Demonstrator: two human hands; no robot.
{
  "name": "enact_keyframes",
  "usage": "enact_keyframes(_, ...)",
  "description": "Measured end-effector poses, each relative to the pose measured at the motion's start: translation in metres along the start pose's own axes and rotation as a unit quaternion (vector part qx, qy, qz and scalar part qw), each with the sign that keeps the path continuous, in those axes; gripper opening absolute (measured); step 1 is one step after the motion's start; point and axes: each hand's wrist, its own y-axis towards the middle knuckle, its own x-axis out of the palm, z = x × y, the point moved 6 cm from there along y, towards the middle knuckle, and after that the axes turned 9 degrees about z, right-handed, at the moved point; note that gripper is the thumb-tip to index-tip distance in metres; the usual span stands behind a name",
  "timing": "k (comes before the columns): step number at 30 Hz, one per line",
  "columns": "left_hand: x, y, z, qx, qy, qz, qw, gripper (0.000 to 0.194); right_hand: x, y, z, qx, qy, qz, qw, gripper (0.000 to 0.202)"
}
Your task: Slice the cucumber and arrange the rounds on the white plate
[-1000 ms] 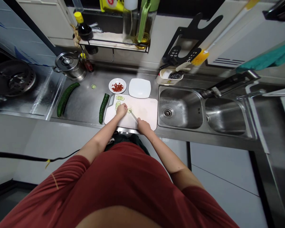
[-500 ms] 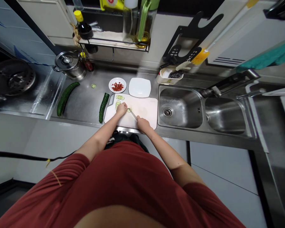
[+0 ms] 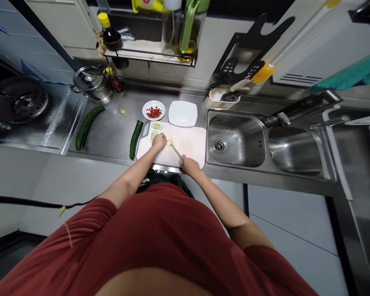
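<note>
My right hand (image 3: 190,165) grips a knife (image 3: 176,152) by its handle, low on the right half of the white cutting board (image 3: 191,142). The knife's tip reaches a round, pale cucumber slice (image 3: 169,142) lying flat on the board. Just left of that slice, my left hand (image 3: 159,142) is closed with its fingertips together; whatever it may hold is too small to make out. Beyond this hand, more cucumber slices (image 3: 156,126) lie at the board's left end, partly hidden by it. A cut length of cucumber (image 3: 136,139) rests against the board's left side.
A whole cucumber (image 3: 86,126) and a small cucumber piece (image 3: 123,111) lie on the steel counter. Behind the board stand a plate of chopped red pieces (image 3: 154,111) and a white plate (image 3: 182,114). A lidded pot (image 3: 94,84) is back left; a double sink (image 3: 236,139) adjoins the right.
My right hand has drawn the knife slightly right and toward me, and the slice by its tip now shows more fully. My left hand has hardly moved. The whole view has shifted a little.
</note>
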Motion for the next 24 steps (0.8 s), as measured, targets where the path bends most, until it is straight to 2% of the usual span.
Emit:
enact_keyframes(7, 0.0, -0.001, 0.001, 0.002, 0.005, -0.004, 1.0, 0.009, -0.001, 0.001, -0.002, -0.004, 0.001, -0.007, 1.0, 0.033)
enact_keyframes(19, 0.003, 0.001, -0.002, 0.006, 0.018, -0.004, 1.0, 0.009, -0.013, 0.017, -0.015, -0.025, 0.003, 0.014, 1.0, 0.029)
enact_keyframes(24, 0.002, 0.001, -0.001, 0.006, 0.021, -0.006, 1.0, 0.01, -0.011, 0.017, -0.014, -0.025, 0.001, 0.017, 1.0, 0.03)
